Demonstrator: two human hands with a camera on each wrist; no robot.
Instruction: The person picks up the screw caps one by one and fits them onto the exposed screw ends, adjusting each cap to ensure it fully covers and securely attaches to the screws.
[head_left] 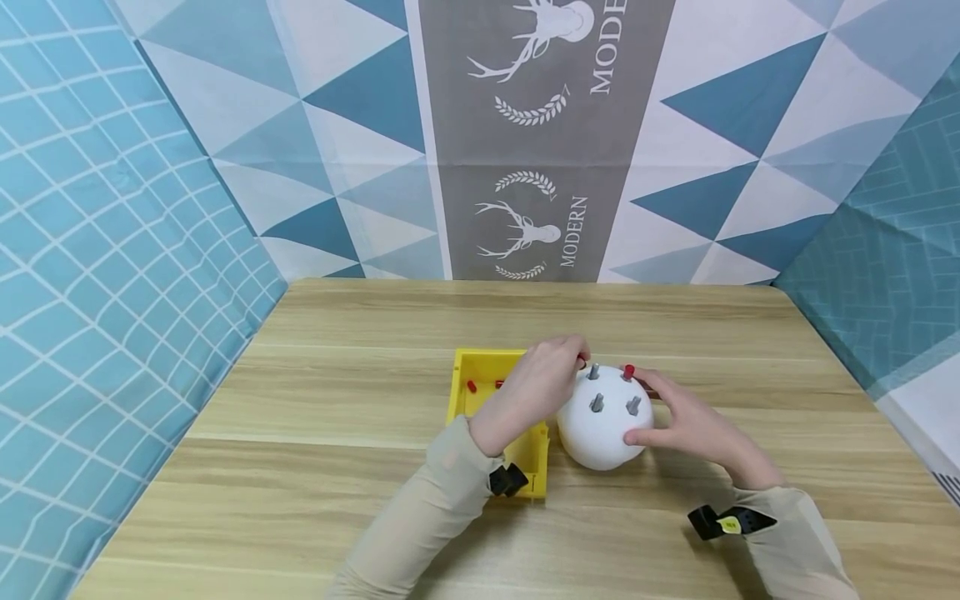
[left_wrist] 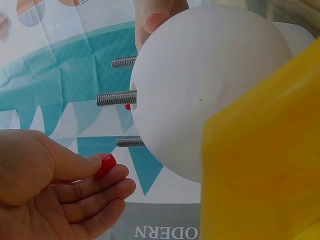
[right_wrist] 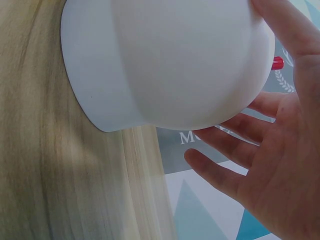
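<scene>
Loosely curled, left hand (left_wrist: pixel 62 182) pinches red cap (left_wrist: pixel 105 166).

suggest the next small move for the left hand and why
Probably ease the red cap in the left hand onto the nearest bare stud: the pinched cap is close to it but not on it, a second cap already sits fitted beside it, and the right hand holds the white ball.
</scene>
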